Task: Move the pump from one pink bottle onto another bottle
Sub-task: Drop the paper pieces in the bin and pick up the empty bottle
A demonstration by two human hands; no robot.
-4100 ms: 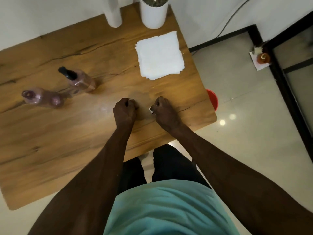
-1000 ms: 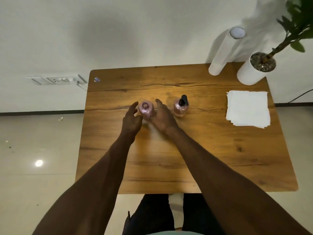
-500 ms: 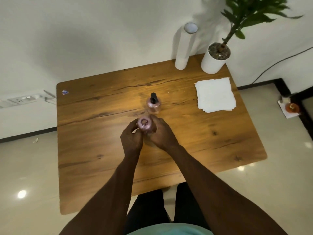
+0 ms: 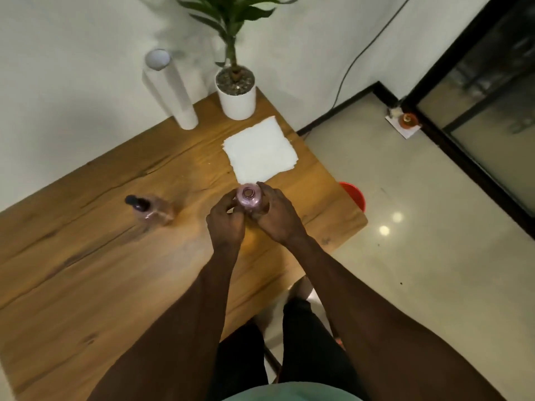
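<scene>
Now both hands' fingers clamp open-necked pink bottle (image 4: 249,199), upright, w/o pump.

No text, label, brand, number or sign can be read anywhere: neither pink bottle, the open one (image 4: 249,198) nor the pumped one (image 4: 153,211) to its left, shows legible print.

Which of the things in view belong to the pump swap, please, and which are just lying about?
For the job:
open pink bottle, held by left hand and right hand
pink bottle with black pump

Lying about:
napkin stack
potted plant
white roll
red bucket
</scene>
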